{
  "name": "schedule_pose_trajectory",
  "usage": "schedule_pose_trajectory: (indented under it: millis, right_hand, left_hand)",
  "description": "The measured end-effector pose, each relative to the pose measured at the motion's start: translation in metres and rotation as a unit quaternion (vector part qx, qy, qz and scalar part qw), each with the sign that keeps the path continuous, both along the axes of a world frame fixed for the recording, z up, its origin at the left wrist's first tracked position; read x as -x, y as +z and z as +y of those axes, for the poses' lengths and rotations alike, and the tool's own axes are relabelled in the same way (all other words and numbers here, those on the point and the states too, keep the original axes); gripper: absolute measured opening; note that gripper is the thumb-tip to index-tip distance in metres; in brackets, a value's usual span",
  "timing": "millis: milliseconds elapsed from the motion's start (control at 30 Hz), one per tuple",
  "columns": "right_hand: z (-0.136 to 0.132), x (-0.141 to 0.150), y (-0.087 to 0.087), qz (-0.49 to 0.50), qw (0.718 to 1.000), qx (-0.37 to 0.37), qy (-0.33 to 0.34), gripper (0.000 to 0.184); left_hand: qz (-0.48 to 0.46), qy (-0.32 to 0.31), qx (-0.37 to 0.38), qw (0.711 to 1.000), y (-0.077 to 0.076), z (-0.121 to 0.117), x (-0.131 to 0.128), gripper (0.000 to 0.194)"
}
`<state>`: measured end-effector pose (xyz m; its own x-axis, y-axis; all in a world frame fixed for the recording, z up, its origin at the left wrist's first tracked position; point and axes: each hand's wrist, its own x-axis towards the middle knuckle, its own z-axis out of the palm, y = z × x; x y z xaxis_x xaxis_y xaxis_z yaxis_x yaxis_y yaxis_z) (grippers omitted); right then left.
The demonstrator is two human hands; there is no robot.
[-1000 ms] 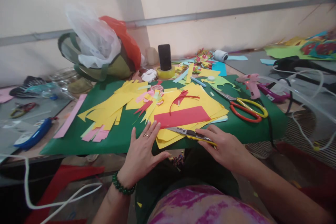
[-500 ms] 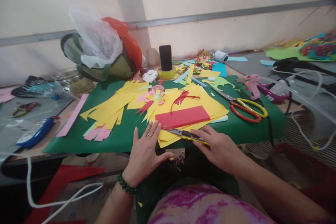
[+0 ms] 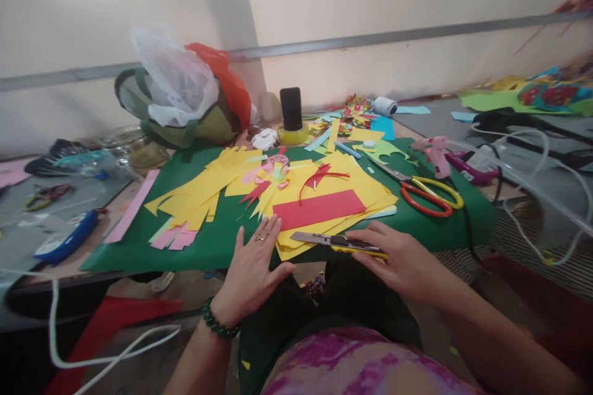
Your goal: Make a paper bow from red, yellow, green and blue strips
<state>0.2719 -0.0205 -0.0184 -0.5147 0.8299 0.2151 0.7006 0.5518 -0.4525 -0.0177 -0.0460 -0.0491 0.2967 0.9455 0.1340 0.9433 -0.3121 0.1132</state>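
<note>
The person's left hand (image 3: 252,271) lies flat with its fingers spread, fingertips at the left end of a red paper strip (image 3: 319,208). That strip rests on a loose stack of yellow sheets (image 3: 377,185) near the front edge of the desk, which has a green cover (image 3: 194,259) spread over it. A green bead bracelet (image 3: 217,320) circles the left wrist.

The right hand (image 3: 384,259) grips a yellow-and-black utility knife (image 3: 340,244), its blade extended and pointing left, toward the other hand. The blade is over the yellow paper, just on the near side of the red strip; I can't tell whether it touches the sheet.

Beyond the strip, thin red cuttings (image 3: 324,175) curl on the yellow. To the left of them sits a little cluster of pink and yellow paper (image 3: 278,178), and further left is a spread of yellow cut pieces (image 3: 199,188) with short pink slips (image 3: 173,237) at its near end.

Over on the right, scissors (image 3: 430,197) with one red and one yellow handle lie with blades pointing away from the person, near a pink glue gun (image 3: 438,154). At the back, a phone (image 3: 291,109) stands upright at a yellow tape roll (image 3: 293,135), and a bulging bag (image 3: 206,133) sits to its left.
</note>
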Motion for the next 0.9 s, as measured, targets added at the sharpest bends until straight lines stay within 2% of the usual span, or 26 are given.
schedule_pose_trajectory:
  millis: [133, 200, 267, 367, 467, 567, 667, 800, 833, 900]
  right_hand:
    - [0.001, -0.032, 0.014, 0.046, 0.999, 0.018, -0.002, 0.026]
    - [0.009, -0.048, 0.018, 0.074, 0.996, -0.010, -0.045, 0.029]
    - [0.024, -0.058, 0.016, 0.086, 0.987, -0.067, -0.118, 0.033]
    - [0.055, -0.060, 0.006, 0.037, 0.965, -0.124, -0.227, 0.037]
    - [0.084, -0.051, -0.004, -0.055, 0.953, -0.111, -0.277, 0.039]
    - [0.096, -0.041, -0.008, -0.118, 0.950, -0.124, -0.261, 0.036]
    - [0.089, -0.033, -0.007, -0.088, 0.964, -0.149, -0.202, 0.032]
    - [0.073, -0.023, -0.007, -0.025, 0.994, -0.100, -0.046, 0.032]
    - [0.071, -0.021, -0.009, -0.036, 0.995, -0.086, -0.025, 0.034]
    - [0.070, -0.018, -0.014, -0.078, 0.994, -0.072, -0.024, 0.039]
  left_hand:
    - [-0.005, 0.011, 0.015, 1.000, 0.005, 0.002, 0.005, 0.062]
    - [-0.005, 0.023, 0.003, 1.000, 0.012, 0.004, 0.003, 0.057]
    - [-0.009, 0.040, -0.030, 0.999, 0.021, 0.008, -0.002, 0.052]
    - [-0.016, 0.031, -0.067, 0.997, 0.038, 0.017, -0.018, 0.042]
    - [-0.004, 0.002, -0.045, 0.999, 0.051, 0.028, -0.039, 0.031]
    - [0.034, 0.010, 0.004, 0.999, 0.056, 0.038, -0.055, 0.022]
    - [0.041, 0.004, 0.033, 0.999, 0.054, 0.046, -0.059, 0.015]
    - [0.022, -0.004, 0.024, 0.999, 0.046, 0.052, -0.056, 0.013]
    - [0.024, -0.004, 0.018, 1.000, 0.045, 0.053, -0.056, 0.014]
    - [0.032, -0.005, -0.001, 0.999, 0.041, 0.054, -0.056, 0.019]
